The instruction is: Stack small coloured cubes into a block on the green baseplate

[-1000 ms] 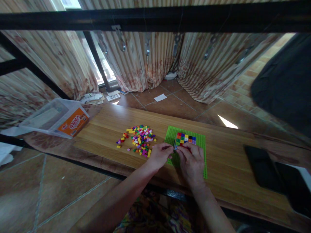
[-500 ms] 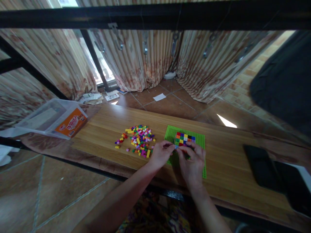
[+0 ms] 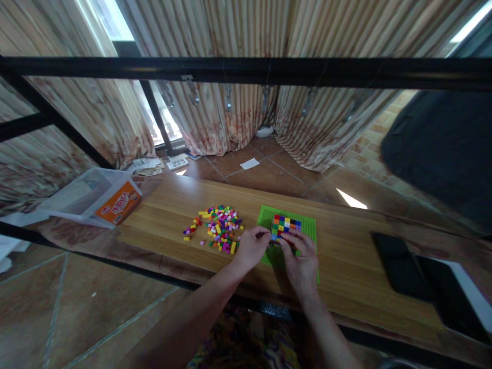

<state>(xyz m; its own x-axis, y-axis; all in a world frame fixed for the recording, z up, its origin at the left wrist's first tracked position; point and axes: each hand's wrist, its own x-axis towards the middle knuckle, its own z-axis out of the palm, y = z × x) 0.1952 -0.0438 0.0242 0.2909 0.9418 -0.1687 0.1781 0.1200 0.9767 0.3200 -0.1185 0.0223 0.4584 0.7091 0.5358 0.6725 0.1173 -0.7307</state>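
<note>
A green studded baseplate (image 3: 312,241) lies on the wooden board, bearing a block of multicoloured toy bricks (image 3: 287,222) in rows. At the near left corner of that block is a small blue brick (image 3: 273,237). My left hand (image 3: 251,250) reaches it from the left, thumb and forefinger pinched at its edge. Over the near right part of the block, my right hand (image 3: 302,259) curls with its thumb close to the blue brick. Its fingers cover some bricks, and what they grip, if anything, is hidden.
Left of the baseplate is a loose pile of small coloured bricks (image 3: 223,225). A clear plastic box (image 3: 90,195) with an orange label stands at the far left. Dark flat objects (image 3: 402,266) lie on the right. A black bar (image 3: 246,69) crosses beyond the wooden board (image 3: 161,205).
The view has tilted up slightly, so the scene sits lower. Both hands stay over the baseplate; the blue brick that was between the fingertips now shows at the block's near left corner.
</note>
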